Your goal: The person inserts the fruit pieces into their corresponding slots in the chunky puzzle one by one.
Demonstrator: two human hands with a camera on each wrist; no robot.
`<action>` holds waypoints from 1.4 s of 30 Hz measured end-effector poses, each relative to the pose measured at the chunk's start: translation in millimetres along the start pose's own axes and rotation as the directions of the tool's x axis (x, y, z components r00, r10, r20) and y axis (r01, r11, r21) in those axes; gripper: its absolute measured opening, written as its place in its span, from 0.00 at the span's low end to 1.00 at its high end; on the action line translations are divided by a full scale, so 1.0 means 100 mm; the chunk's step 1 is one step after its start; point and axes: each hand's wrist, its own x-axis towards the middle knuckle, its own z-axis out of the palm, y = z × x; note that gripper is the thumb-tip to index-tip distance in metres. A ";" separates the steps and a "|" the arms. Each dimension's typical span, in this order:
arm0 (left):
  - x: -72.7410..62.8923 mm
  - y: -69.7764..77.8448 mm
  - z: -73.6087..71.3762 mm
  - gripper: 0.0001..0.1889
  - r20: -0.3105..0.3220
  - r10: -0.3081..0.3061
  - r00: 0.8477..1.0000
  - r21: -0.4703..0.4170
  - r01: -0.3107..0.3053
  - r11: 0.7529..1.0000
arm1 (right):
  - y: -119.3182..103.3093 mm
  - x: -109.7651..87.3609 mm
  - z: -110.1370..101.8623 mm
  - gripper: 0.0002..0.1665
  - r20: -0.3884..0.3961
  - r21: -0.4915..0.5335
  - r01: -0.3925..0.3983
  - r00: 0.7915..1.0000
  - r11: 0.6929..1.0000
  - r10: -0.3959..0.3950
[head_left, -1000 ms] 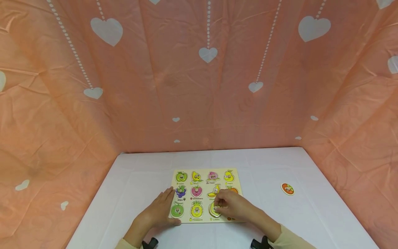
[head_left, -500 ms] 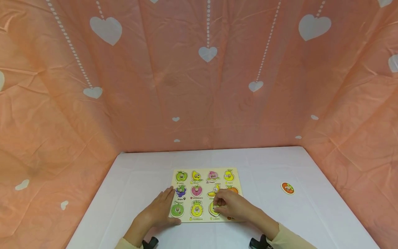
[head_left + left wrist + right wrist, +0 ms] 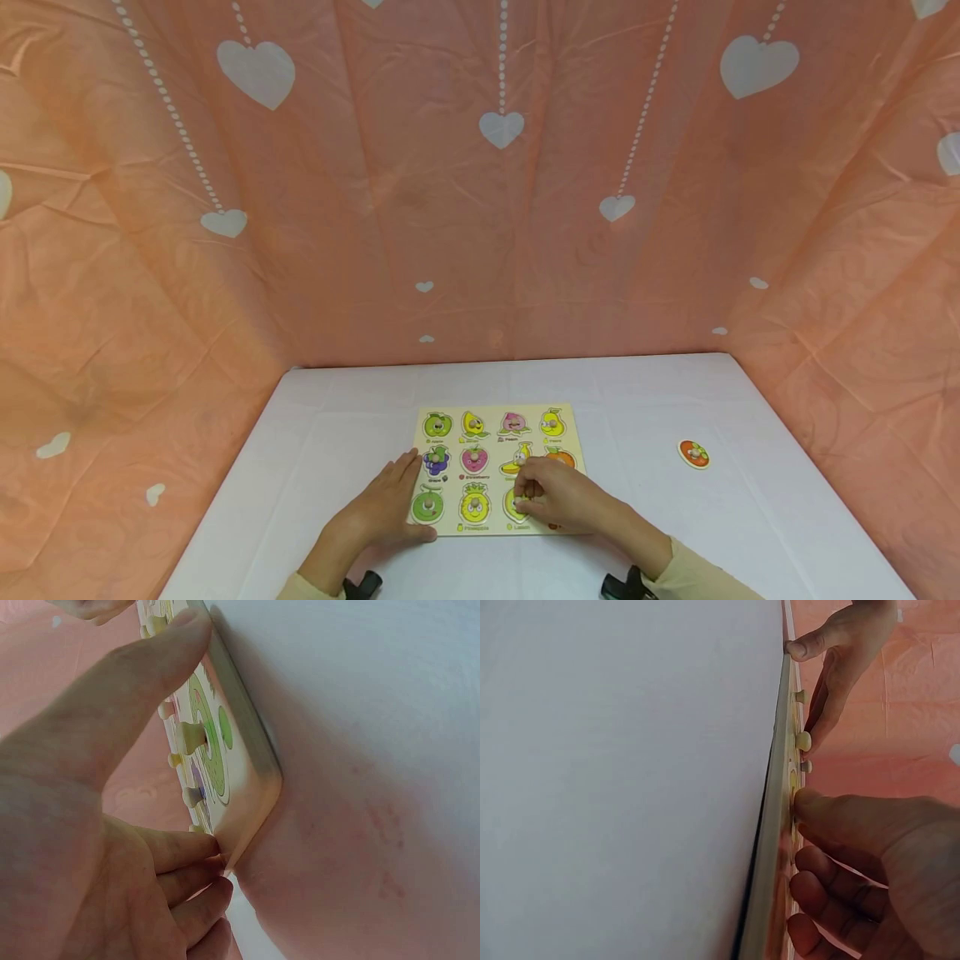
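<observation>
A cream peg puzzle board (image 3: pixel 453 533) with rows of fruit pieces lies on the white table. My left hand (image 3: pixel 382 504) rests against its near-left corner, fingers along the left edge and thumb at the front edge. In the left wrist view, that thumb (image 3: pixel 150 675) lies over the board's edge beside the green round fruit piece (image 3: pixel 214 761). With thumb and fingertips my right hand (image 3: pixel 566 496) pinches the knob of the yellow lemon piece (image 3: pixel 511 507). That hand hides part of the lemon, the orange piece (image 3: pixel 562 455) and the board's near-right corner.
A loose red-orange fruit piece with a green top (image 3: pixel 694 455) lies on the table (image 3: pixel 637 417) right of the board. Wooden knobs (image 3: pixel 803 741) stick up from the seated pieces. A pink cloth (image 3: pixel 450 208) with white hearts hangs behind the table and at both sides.
The lemon piece sits slightly differently under my right hand, which has shifted a little to the left. My left hand, the board and the loose piece stay put.
</observation>
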 end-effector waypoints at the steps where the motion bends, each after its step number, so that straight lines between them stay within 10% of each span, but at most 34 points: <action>1: 0.00 0.00 0.00 0.64 0.000 0.000 1.000 0.001 0.000 1.000 | 0.00 0.00 0.00 0.09 0.001 -0.002 -0.001 1.000 1.000 0.001; 42: 0.02 -0.04 0.02 0.64 -0.013 0.024 1.000 0.018 -0.024 1.000 | 0.08 -0.09 -0.04 0.07 0.003 0.035 0.012 1.000 0.999 -0.012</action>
